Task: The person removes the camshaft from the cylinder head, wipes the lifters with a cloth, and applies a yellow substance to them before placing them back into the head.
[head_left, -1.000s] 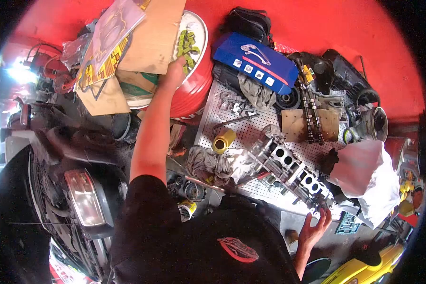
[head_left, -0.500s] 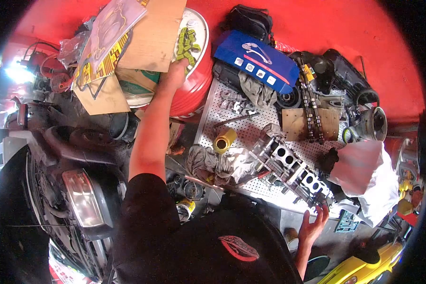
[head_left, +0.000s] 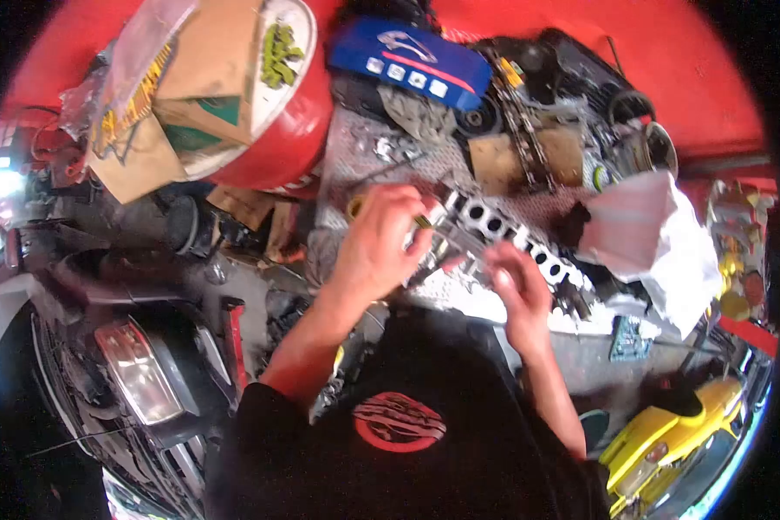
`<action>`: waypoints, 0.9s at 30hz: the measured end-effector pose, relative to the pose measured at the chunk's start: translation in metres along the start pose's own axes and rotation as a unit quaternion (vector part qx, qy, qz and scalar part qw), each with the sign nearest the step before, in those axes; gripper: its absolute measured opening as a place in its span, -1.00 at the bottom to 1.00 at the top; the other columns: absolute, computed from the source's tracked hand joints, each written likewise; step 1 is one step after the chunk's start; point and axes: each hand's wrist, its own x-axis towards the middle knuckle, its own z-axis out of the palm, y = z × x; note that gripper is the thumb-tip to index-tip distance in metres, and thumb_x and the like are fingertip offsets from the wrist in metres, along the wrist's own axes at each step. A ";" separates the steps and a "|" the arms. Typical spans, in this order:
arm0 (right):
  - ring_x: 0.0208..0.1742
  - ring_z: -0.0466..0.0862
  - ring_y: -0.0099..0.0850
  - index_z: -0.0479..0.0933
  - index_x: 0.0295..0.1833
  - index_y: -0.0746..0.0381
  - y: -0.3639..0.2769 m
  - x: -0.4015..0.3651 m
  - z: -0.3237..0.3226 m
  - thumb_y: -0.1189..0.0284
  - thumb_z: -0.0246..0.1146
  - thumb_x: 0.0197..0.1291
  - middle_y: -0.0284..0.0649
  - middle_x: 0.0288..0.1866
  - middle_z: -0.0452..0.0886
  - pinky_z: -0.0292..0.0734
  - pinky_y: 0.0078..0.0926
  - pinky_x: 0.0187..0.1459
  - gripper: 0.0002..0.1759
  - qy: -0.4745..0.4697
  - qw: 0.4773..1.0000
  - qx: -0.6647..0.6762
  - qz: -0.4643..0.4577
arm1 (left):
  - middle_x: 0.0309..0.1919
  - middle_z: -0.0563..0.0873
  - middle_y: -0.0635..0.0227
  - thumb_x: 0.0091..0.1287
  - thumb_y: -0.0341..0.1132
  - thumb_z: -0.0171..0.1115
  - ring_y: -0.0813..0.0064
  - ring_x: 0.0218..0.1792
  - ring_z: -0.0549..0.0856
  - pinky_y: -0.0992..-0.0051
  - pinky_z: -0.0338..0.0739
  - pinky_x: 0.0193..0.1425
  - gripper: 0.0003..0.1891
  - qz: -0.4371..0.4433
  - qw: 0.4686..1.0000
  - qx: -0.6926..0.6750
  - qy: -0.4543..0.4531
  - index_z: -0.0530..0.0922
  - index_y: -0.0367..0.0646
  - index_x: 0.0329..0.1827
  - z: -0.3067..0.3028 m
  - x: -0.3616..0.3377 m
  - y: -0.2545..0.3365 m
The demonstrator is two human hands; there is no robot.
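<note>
My left hand (head_left: 374, 247) is pinched shut on a small yellow-green piece (head_left: 422, 222), over the left end of a metal cylinder head (head_left: 516, 236). The piece is blurred, but its colour resembles the yellow-green pieces (head_left: 279, 56) lying on the white top of a red drum (head_left: 299, 130). My right hand (head_left: 522, 295) hovers at the near side of the cylinder head, thumb and fingers apart and smeared by motion. The cylinder head lies slantwise on a perforated metal bench top (head_left: 342, 156), its row of oval ports facing up. Behind my left hand, a gold-coloured cup-like part (head_left: 355, 204) is partly hidden.
A blue box (head_left: 412, 61), camshafts (head_left: 524, 130) on cardboard and black engine parts crowd the bench's back. White sheeting (head_left: 667, 251) covers its right side. Cardboard pieces (head_left: 208, 52) lie on the drum. A vehicle's headlight (head_left: 139, 368) is at left, a yellow body part (head_left: 676, 433) at lower right.
My left hand has come from the drum top to the cylinder head, now holding a small yellow-green piece. My right hand has risen toward the head's near side. The view has shifted right.
</note>
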 end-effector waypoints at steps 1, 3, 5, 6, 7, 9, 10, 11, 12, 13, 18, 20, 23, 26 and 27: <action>0.05 0.58 -0.43 0.32 0.29 0.31 0.003 0.001 0.004 0.56 0.21 0.30 -0.22 0.08 0.56 0.47 -0.47 0.13 -0.54 -0.013 0.999 0.036 0.015 | -0.18 0.55 0.16 -0.06 -0.61 0.37 0.07 -0.14 0.59 0.21 0.53 -0.06 -0.55 0.004 1.000 -0.027 -0.005 0.39 -0.20 -0.10 0.012 -0.014 0.020; 0.02 0.54 -0.47 0.41 0.19 0.34 0.008 -0.006 0.001 0.62 0.29 0.22 -0.22 0.09 0.51 0.48 -0.48 0.11 -0.58 -0.084 0.993 0.082 0.029 | -0.16 0.55 0.16 -0.09 -0.64 0.36 0.08 -0.16 0.60 0.21 0.56 -0.11 -0.52 0.013 1.000 -0.021 -0.003 0.38 -0.20 -0.08 0.030 -0.042 0.054; 0.05 0.53 -0.50 0.51 0.04 0.36 0.021 -0.020 -0.011 0.59 0.32 0.20 -0.23 0.08 0.50 0.47 -0.49 0.11 -0.71 -0.108 0.993 0.021 -0.044 | -0.14 0.54 0.15 -0.09 -0.65 0.34 0.07 -0.14 0.60 0.21 0.56 -0.10 -0.51 0.006 1.000 -0.012 0.019 0.38 -0.21 -0.06 0.043 -0.064 0.081; 0.06 0.53 -0.49 0.57 -0.07 0.38 0.018 -0.032 -0.016 0.57 0.33 0.20 -0.23 0.08 0.49 0.46 -0.50 0.12 -0.80 -0.106 0.993 0.025 -0.035 | -0.11 0.54 0.14 -0.10 -0.67 0.33 0.05 -0.13 0.59 0.21 0.56 -0.10 -0.50 -0.007 1.000 -0.012 0.011 0.38 -0.22 -0.05 0.044 -0.074 0.093; 0.10 0.52 -0.47 0.57 -0.08 0.37 0.024 -0.044 -0.025 0.59 0.31 0.21 -0.21 0.09 0.49 0.44 -0.49 0.15 -0.82 -0.118 0.991 0.058 -0.025 | -0.09 0.54 0.12 -0.09 -0.68 0.34 0.05 -0.11 0.60 0.22 0.56 -0.08 -0.49 -0.026 0.999 -0.040 0.002 0.39 -0.21 -0.03 0.047 -0.083 0.105; 0.15 0.50 -0.44 0.58 -0.09 0.36 0.025 -0.067 -0.044 0.59 0.29 0.22 -0.19 0.11 0.49 0.43 -0.47 0.17 -0.84 -0.155 0.987 0.017 -0.045 | -0.06 0.57 0.12 0.04 -0.63 0.40 0.22 -0.05 0.62 0.27 0.55 -0.02 -0.50 -0.117 0.982 -0.144 -0.027 0.41 -0.22 0.05 0.051 -0.103 0.132; 0.18 0.49 -0.41 0.59 -0.09 0.34 0.034 -0.078 -0.057 0.59 0.27 0.23 -0.20 0.11 0.49 0.43 -0.45 0.17 -0.86 -0.161 0.985 -0.004 -0.060 | -0.01 0.56 0.19 0.08 -0.63 0.40 0.41 -0.01 0.61 0.39 0.55 0.00 -0.49 -0.198 0.949 -0.242 -0.050 0.42 -0.21 0.11 0.055 -0.113 0.147; 0.18 0.48 -0.41 0.58 -0.12 0.34 0.031 -0.091 -0.065 0.59 0.27 0.23 -0.22 0.13 0.48 0.43 -0.45 0.18 -0.88 -0.165 0.985 0.018 -0.036 | 0.03 0.54 0.27 0.14 -0.64 0.36 0.53 0.00 0.59 0.49 0.53 0.02 -0.51 -0.247 0.915 -0.314 -0.060 0.43 -0.22 0.13 0.057 -0.122 0.160; 0.16 0.51 -0.37 0.57 -0.11 0.33 0.036 -0.100 -0.075 0.60 0.27 0.22 -0.18 0.13 0.50 0.45 -0.44 0.15 -0.87 -0.172 0.981 0.005 -0.085 | 0.02 0.54 0.29 0.17 -0.63 0.33 0.55 0.01 0.57 0.51 0.52 0.03 -0.52 -0.267 0.887 -0.372 -0.052 0.42 -0.22 0.15 0.060 -0.128 0.171; 0.14 0.54 -0.33 0.56 -0.11 0.32 0.040 -0.109 -0.086 0.61 0.26 0.21 -0.15 0.13 0.52 0.47 -0.43 0.12 -0.86 -0.178 0.975 -0.008 -0.135 | 0.02 0.54 0.32 0.20 -0.62 0.31 0.57 0.02 0.56 0.54 0.51 0.04 -0.54 -0.284 0.857 -0.428 -0.045 0.41 -0.22 0.17 0.063 -0.133 0.182; 0.01 0.66 -0.14 0.52 -0.06 0.27 0.042 -0.162 -0.132 0.64 0.26 0.16 -0.03 0.09 0.59 0.58 -0.35 -0.01 -0.78 -0.134 0.928 -0.211 -0.277 | -0.24 0.70 0.38 0.19 -0.59 0.32 0.63 -0.26 0.66 0.58 0.56 -0.14 -0.79 -0.275 0.940 -0.200 -0.034 0.63 -0.25 -0.11 0.079 -0.146 0.250; -0.03 0.68 -0.08 0.52 -0.05 0.28 0.042 -0.180 -0.145 0.68 0.23 0.15 -0.02 0.07 0.59 0.62 -0.32 -0.05 -0.76 -0.149 0.919 -0.227 -0.285 | -0.24 0.71 0.33 0.17 -0.58 0.33 0.60 -0.26 0.68 0.58 0.56 -0.16 -0.79 -0.243 0.957 -0.150 -0.054 0.64 -0.26 -0.13 0.083 -0.148 0.271; -0.06 0.68 -0.06 0.52 -0.05 0.29 0.042 -0.205 -0.158 0.72 0.18 0.15 0.00 0.07 0.59 0.63 -0.30 -0.08 -0.75 -0.164 0.907 -0.267 -0.280 | -0.24 0.72 0.28 0.14 -0.55 0.35 0.55 -0.26 0.70 0.57 0.57 -0.17 -0.80 -0.217 0.965 -0.107 -0.098 0.65 -0.28 -0.16 0.088 -0.153 0.289; -0.08 0.67 -0.01 0.51 -0.05 0.30 0.031 -0.226 -0.165 0.75 0.13 0.15 0.03 0.07 0.58 0.64 -0.27 -0.09 -0.74 -0.180 0.917 -0.257 -0.247 | -0.25 0.73 0.27 0.13 -0.53 0.36 0.51 -0.27 0.71 0.55 0.58 -0.18 -0.82 -0.218 0.960 -0.096 -0.147 0.66 -0.29 -0.19 0.091 -0.160 0.300; -0.08 0.67 0.00 0.51 -0.05 0.30 0.031 -0.231 -0.167 0.75 0.13 0.16 0.04 0.07 0.58 0.64 -0.27 -0.10 -0.74 -0.176 0.918 -0.259 -0.244 | -0.25 0.73 0.26 0.13 -0.53 0.36 0.50 -0.27 0.72 0.55 0.58 -0.18 -0.83 -0.217 0.958 -0.095 -0.163 0.66 -0.30 -0.20 0.093 -0.161 0.301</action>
